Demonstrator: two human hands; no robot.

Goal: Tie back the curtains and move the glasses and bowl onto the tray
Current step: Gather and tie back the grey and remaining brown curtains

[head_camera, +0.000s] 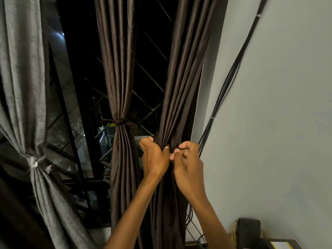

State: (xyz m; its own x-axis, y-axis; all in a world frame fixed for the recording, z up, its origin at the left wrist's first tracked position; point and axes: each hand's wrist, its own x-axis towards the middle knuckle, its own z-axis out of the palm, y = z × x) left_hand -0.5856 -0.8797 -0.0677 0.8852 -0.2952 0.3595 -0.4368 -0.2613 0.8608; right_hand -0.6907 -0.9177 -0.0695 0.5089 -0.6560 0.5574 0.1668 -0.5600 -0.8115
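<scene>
The left hand [155, 157] is fisted tight around the gathered dark brown satin curtain [181, 90]; the right hand [187, 162], fingers curled, pinches it alongside.

Night-dark window [80, 51] behind a diagonal metal grille [149, 72], pale grey wall [278, 123] on the right with black cables [231, 76] running up it, a dark box [248, 229] low in the right corner, lit evenly by indoor light.

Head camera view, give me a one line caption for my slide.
Both hands, left hand and right hand, bunch the rightmost brown curtain; the middle curtain is already tied.
</scene>
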